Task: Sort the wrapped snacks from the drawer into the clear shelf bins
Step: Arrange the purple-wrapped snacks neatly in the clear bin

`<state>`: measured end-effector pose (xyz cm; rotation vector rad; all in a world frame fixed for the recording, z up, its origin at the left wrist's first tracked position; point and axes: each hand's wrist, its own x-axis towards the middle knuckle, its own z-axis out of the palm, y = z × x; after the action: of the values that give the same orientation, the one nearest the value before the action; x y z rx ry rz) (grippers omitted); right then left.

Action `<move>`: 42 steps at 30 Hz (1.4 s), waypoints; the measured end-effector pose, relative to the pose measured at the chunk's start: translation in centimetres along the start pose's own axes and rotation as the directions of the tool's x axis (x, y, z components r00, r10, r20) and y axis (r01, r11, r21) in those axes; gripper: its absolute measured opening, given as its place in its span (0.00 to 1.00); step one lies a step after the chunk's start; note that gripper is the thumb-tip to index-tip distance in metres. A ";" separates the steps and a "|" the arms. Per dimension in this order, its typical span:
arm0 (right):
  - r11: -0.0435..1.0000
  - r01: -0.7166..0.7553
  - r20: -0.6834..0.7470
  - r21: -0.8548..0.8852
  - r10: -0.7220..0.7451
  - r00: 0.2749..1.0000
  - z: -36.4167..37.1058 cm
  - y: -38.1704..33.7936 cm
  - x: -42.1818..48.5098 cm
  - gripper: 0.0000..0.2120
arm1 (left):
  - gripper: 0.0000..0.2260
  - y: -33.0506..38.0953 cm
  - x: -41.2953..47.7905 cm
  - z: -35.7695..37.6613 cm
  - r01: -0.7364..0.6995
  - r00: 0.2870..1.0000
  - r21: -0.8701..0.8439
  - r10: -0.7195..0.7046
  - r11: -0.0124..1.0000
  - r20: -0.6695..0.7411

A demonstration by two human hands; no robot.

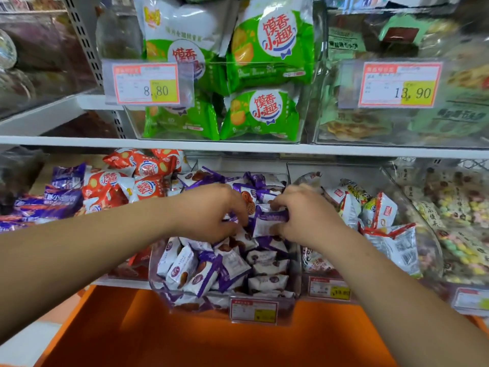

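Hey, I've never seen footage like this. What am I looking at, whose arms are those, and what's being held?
This is one picture from a camera worn on a person's head, looking forward and down, so the arms are the wearer's own; there is no machine. Both reach into a clear bin of purple-and-white packets on a shop shelf. The right hand pinches one packet; the left hand curls into the pile, whether it grips anything I cannot tell. Above sit green packs; below is an orange drawer.

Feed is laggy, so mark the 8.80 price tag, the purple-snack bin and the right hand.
8.80 price tag (pixel 146 84): head view, label centre.
purple-snack bin (pixel 169 298): head view, clear front wall.
right hand (pixel 304 215): head view, its back.
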<state>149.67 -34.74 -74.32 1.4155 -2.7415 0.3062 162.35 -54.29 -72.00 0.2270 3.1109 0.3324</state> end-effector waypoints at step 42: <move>0.970 0.051 0.468 -0.236 0.067 0.881 -0.1 -2.2 3.9 0.29 | 0.11 -2.3 -0.5 -0.5 0.333 0.943 -0.139 -0.327 0.933 0.062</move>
<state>149.20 -39.13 -73.42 1.5805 -3.0067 -0.4273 162.52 -56.74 -72.01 -0.2855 2.9924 0.5364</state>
